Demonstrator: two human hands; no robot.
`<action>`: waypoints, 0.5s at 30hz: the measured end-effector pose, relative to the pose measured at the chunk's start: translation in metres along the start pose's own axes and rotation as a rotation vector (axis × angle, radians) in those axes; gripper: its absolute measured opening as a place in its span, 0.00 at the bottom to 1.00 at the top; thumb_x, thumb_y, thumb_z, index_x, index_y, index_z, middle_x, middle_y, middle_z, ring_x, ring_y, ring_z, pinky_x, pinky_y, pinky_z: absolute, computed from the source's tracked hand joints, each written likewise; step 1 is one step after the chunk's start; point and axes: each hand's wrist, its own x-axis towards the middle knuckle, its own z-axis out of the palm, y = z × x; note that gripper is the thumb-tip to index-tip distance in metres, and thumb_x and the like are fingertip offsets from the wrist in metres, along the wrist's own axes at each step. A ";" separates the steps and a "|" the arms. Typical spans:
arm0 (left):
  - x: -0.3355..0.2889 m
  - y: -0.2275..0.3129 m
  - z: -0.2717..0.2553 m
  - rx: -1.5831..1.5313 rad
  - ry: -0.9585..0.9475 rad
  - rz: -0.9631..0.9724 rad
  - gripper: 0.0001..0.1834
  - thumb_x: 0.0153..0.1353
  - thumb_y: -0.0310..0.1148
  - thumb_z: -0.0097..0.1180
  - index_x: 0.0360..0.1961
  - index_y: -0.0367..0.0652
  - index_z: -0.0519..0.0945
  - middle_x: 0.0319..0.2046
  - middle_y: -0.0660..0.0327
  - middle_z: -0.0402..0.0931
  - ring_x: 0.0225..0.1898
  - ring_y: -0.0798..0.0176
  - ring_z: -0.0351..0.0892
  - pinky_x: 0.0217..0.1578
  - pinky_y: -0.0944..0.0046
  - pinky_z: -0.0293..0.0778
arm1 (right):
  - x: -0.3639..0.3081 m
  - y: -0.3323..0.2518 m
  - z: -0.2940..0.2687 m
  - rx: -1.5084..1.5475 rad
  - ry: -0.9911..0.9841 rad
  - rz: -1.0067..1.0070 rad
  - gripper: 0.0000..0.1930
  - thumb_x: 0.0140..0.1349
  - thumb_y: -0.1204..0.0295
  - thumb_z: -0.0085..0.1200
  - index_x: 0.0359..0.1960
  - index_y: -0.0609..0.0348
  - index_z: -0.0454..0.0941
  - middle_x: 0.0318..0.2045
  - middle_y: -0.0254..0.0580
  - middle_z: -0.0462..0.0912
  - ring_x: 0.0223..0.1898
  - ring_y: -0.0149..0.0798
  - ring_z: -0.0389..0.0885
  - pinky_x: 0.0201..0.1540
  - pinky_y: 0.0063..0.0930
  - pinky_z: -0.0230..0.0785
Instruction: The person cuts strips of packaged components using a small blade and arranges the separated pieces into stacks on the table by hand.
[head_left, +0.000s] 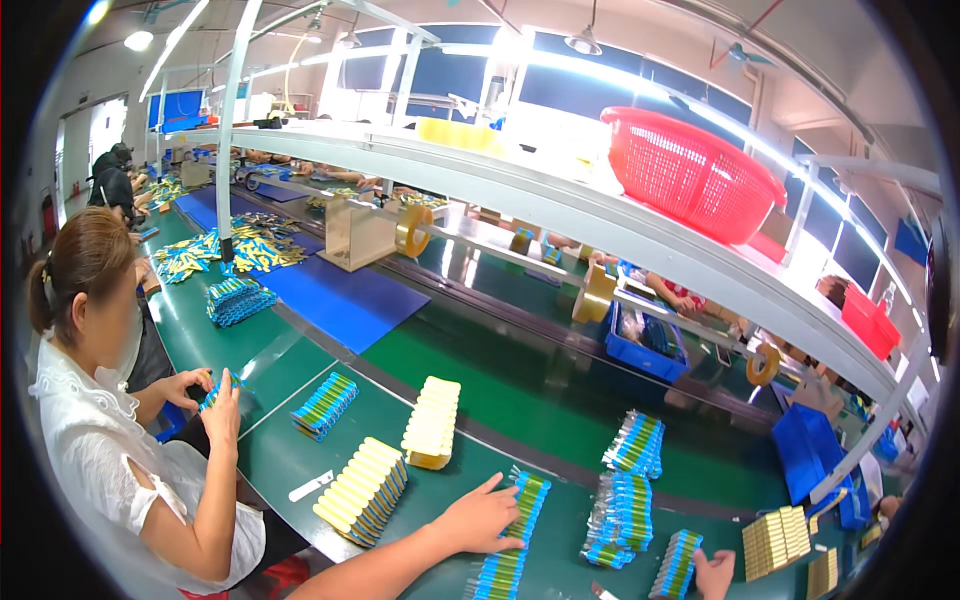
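My left hand (482,517) reaches across the green work table with its fingers spread, the fingertips at the edge of a long row of slim blue-and-green pieces (528,505). Nothing is gripped in it. My right hand (714,574), low in the picture, has thumb and fingers apart beside a short row of the same kind of pieces (679,562); part of this hand is cut off by the lower edge. Between the hands lie stacked blue-and-green bundles (618,515), with another bundle (635,443) farther back. Two stacks of pale yellow pieces (362,488) (432,420) stand left of my left hand.
At left a co-worker (130,430) handles a small blue piece near a blue-green bundle (325,405). A white-handled blade (311,486) lies nearby. Tan stacks (776,542) and blue bins (805,455) are at right. Overhead, a shelf (560,190) carries a red basket (690,175).
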 end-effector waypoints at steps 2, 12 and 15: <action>-0.003 0.002 0.002 -0.041 0.064 0.049 0.25 0.60 0.57 0.62 0.32 0.41 0.82 0.35 0.58 0.78 0.47 0.53 0.79 0.66 0.47 0.64 | -0.004 -0.008 0.003 0.033 -0.166 -0.042 0.20 0.61 0.66 0.67 0.50 0.67 0.80 0.39 0.40 0.85 0.39 0.35 0.80 0.45 0.31 0.74; 0.001 0.007 0.021 -0.232 -0.119 -0.011 0.17 0.58 0.48 0.65 0.27 0.46 0.79 0.30 0.60 0.78 0.40 0.53 0.77 0.45 0.56 0.73 | 0.014 0.022 -0.010 0.365 -0.034 -0.105 0.19 0.65 0.75 0.59 0.56 0.70 0.74 0.48 0.44 0.82 0.46 0.35 0.79 0.48 0.32 0.74; 0.003 -0.003 0.019 -0.187 0.097 0.083 0.19 0.52 0.44 0.69 0.41 0.44 0.81 0.40 0.61 0.79 0.48 0.52 0.75 0.48 0.53 0.72 | -0.043 -0.108 -0.043 0.761 0.284 -0.288 0.17 0.62 0.77 0.58 0.53 0.66 0.77 0.45 0.46 0.84 0.44 0.43 0.82 0.48 0.38 0.75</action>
